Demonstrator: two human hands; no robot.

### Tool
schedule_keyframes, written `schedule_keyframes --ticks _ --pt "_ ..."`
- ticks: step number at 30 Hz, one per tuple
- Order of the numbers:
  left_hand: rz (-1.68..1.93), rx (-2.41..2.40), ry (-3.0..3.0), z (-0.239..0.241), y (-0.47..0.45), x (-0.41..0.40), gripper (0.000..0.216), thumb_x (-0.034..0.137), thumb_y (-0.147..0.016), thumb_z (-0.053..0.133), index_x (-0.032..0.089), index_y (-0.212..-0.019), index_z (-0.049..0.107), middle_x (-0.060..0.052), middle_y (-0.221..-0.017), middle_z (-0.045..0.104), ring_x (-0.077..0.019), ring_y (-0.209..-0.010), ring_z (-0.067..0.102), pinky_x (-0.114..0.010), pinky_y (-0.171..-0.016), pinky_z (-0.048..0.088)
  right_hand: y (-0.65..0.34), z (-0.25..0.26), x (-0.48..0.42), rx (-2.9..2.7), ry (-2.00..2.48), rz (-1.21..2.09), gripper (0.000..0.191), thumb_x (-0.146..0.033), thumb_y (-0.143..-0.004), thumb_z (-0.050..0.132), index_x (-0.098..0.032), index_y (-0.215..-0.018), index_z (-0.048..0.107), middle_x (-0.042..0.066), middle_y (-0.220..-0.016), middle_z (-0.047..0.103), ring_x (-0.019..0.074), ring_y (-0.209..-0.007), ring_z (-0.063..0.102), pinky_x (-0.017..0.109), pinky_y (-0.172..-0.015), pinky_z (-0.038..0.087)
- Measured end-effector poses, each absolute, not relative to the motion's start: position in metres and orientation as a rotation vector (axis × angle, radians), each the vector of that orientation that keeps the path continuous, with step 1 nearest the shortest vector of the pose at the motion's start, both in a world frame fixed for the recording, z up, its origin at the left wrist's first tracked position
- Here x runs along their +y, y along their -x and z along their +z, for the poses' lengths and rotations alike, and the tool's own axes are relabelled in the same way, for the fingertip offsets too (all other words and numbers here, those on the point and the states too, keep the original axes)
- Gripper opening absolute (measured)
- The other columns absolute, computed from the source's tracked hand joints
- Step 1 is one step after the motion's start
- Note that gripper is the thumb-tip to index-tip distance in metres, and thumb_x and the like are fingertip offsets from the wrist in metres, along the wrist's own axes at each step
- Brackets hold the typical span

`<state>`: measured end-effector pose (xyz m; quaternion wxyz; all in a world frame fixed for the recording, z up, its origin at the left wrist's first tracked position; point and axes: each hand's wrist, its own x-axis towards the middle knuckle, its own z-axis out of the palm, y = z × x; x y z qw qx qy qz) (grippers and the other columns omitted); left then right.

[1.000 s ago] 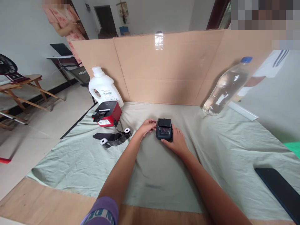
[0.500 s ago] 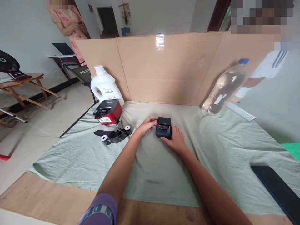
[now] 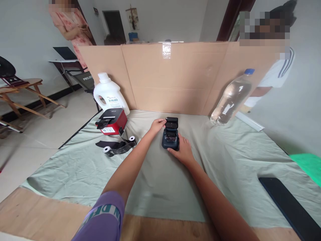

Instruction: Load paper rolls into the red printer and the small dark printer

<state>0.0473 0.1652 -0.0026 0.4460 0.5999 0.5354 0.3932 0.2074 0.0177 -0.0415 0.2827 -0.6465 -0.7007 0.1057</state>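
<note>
A small black portable printer [image 3: 170, 142] sits on the green cloth in front of me, with its lid [image 3: 172, 123] swung up and tilted back. My left hand [image 3: 157, 125] is closed at the lid's left edge, fingers gripping it there. Against the right side of the body, my right hand [image 3: 184, 149] holds the printer, thumb along its front edge. Something dark and shiny shows inside the opened printer. To the left, a red and black printer [image 3: 114, 125] has black paper coming out, and two rolls of black paper strip [image 3: 120, 147] lie before it.
A white jug [image 3: 110, 92] stands at the back left, and a water bottle [image 3: 232, 98] leans at the back right. A cardboard panel [image 3: 173, 77] closes off the far side. A dark phone [image 3: 286, 201] lies at the right. Two people stand beyond the table.
The small printer's lid has gone from closed to raised, with my left hand moving up and away along with it. My right hand stays on the body. The whole view has shifted slightly.
</note>
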Motion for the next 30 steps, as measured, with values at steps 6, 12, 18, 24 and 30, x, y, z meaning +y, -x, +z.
schedule_keyframes --ticks 6,12,18,24,30 --pt "1.095 1.452 -1.625 0.003 -0.049 0.153 0.012 0.028 -0.086 0.062 0.018 -0.090 0.068 -0.001 -0.070 0.066 -0.0135 -0.068 0.057 -0.022 -0.068 0.043 -0.207 -0.040 0.016 -1.859 1.732 0.293 0.092 -0.059 -0.078 0.067 -0.019 -0.152 0.030 0.017 -0.133 0.057 0.0383 -0.123 0.051 0.050 -0.100 0.038" --pt "0.354 1.438 -2.387 0.035 -0.062 0.127 0.010 0.024 -0.071 0.078 0.024 -0.080 0.074 -0.005 -0.084 0.072 -0.0242 -0.089 0.067 -0.028 -0.077 0.048 -0.207 -0.043 0.017 -1.871 1.754 0.311 0.097 -0.061 -0.078 0.067 -0.016 -0.154 0.026 0.018 -0.133 0.057 0.0378 -0.124 0.049 0.048 -0.102 0.036" --pt "-0.138 1.481 -2.427 0.058 -0.098 0.136 0.028 0.008 -0.057 0.076 0.022 -0.081 0.078 -0.010 -0.094 0.077 -0.0301 -0.093 0.070 -0.036 -0.084 0.053 -0.207 -0.041 0.015 -1.857 1.804 0.319 0.093 -0.059 -0.079 0.066 -0.016 -0.153 0.031 0.017 -0.137 0.056 0.0374 -0.125 0.049 0.047 -0.101 0.037" --pt "-0.189 1.395 -2.559 0.073 -0.092 0.135 0.038 0.013 -0.064 0.072 0.023 -0.100 0.078 -0.007 -0.109 0.075 -0.0281 -0.103 0.067 -0.033 -0.085 0.051 -0.205 -0.039 0.014 -1.866 1.829 0.294 0.090 -0.059 -0.081 0.063 -0.016 -0.152 0.031 0.017 -0.136 0.057 0.0369 -0.125 0.050 0.044 -0.099 0.038" --pt "0.729 1.245 -2.266 0.078 -0.003 0.082 0.035 0.033 -0.081 0.064 0.019 -0.113 0.069 -0.001 -0.082 0.067 -0.0176 -0.076 0.064 -0.027 -0.069 0.050 -0.205 -0.036 0.011 -1.869 1.825 0.305 0.087 -0.057 -0.082 0.063 -0.017 -0.153 0.030 0.017 -0.137 0.057 0.0373 -0.127 0.048 0.045 -0.101 0.036"
